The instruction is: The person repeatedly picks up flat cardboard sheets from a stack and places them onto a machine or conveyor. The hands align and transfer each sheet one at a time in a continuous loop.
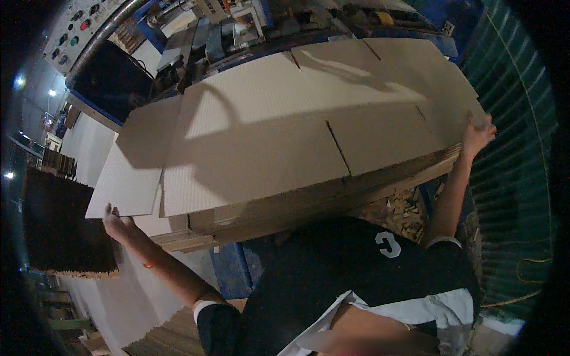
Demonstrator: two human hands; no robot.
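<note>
A wide, slotted cardboard sheet point(255, 154) stretches in front of me, lying over a stack of cardboard sheets point(404, 172). My left hand point(120, 226) pinches the near corner of its left end flap, a finger showing on top and the rest of the hand below. At the far right, my right hand point(478, 136) grips the sheet's other end, its thumb against the top face. Both arms are spread wide. Part of each hand's fingers is hidden by the board or too dim to make out.
A machine point(237, 35) with metal parts runs along the far side. A control panel point(77, 29) with coloured buttons stands at upper left. Dark stacked cardboard point(68, 225) is at left, a green corrugated wall point(516, 148) at right. Cardboard scraps point(404, 210) lie below the stack.
</note>
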